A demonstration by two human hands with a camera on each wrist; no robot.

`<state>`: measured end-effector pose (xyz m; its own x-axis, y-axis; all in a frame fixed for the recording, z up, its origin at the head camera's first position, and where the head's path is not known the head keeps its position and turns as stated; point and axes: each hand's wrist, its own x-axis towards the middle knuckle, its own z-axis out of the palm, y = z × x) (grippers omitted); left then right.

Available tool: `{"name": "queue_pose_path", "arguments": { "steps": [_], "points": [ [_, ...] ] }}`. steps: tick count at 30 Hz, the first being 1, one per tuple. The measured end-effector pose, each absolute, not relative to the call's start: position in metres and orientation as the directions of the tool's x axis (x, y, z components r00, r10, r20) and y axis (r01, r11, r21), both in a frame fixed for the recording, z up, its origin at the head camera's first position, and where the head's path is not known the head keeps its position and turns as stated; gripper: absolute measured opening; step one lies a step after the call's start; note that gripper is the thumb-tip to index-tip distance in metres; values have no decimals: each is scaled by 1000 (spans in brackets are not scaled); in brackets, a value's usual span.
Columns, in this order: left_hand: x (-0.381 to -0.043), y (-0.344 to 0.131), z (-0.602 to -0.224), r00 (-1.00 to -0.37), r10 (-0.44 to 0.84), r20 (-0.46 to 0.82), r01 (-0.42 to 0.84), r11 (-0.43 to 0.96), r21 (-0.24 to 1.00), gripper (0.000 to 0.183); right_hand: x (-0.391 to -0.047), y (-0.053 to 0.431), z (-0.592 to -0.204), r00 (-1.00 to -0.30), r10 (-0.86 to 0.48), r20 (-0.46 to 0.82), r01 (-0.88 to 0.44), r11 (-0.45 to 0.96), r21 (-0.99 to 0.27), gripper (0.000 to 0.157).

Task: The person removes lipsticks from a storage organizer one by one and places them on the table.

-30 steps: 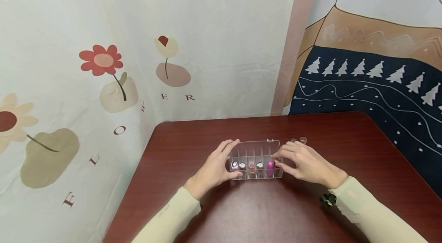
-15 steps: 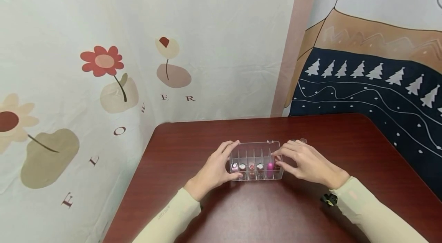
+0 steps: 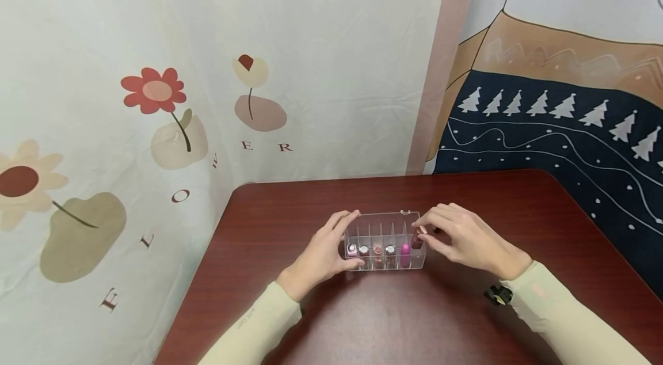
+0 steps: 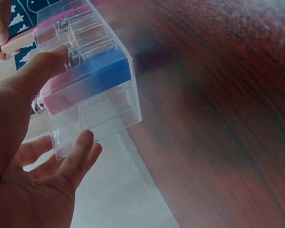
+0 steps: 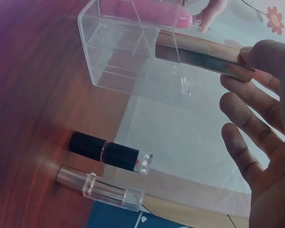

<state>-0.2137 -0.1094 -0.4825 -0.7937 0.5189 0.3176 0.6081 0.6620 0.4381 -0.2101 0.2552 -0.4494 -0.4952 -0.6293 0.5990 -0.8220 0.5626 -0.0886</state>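
A clear divided organizer (image 3: 380,223) stands on the table, with small cosmetic tubes in a row of compartments. My left hand (image 3: 323,247) holds its left end, thumb at the front and fingers at the far side. My right hand (image 3: 461,238) pinches the upper end of a brownish-gold lipstick tube (image 5: 204,56) between thumb and index finger; the other fingers are spread. The tube's lower end is within the rightmost compartment, and most of its length shows above. Beside it is a magenta tube (image 3: 405,254). A pink-and-blue item (image 4: 88,80) fills the compartment nearest my left hand.
Beyond the organizer's right end, a black lipstick tube (image 5: 103,151) and a clear tube (image 5: 100,188) stand on the dark red table (image 3: 331,319). My right hand hides them in the head view. A printed cloth (image 3: 331,65) hangs behind the table.
My right hand has shifted up and slightly right, and the lipstick tube in its fingers now shows higher in the end compartment. The left hand and the organizer have stayed in place.
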Motion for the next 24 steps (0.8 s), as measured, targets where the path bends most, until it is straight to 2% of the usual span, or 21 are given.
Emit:
{"name": "queue_pose_path", "arguments": {
  "steps": [15,24],
  "points": [
    [-214,-110,-482,-785,524,330,620,655,433,114,-209,264,-436,-523,-605,601,-796,599,-89,38],
    [-214,-109,-483,-787,522,329,617,659,430,114,-210,272,-430,-509,-594,623,-797,599,-81,37]
  ]
}}
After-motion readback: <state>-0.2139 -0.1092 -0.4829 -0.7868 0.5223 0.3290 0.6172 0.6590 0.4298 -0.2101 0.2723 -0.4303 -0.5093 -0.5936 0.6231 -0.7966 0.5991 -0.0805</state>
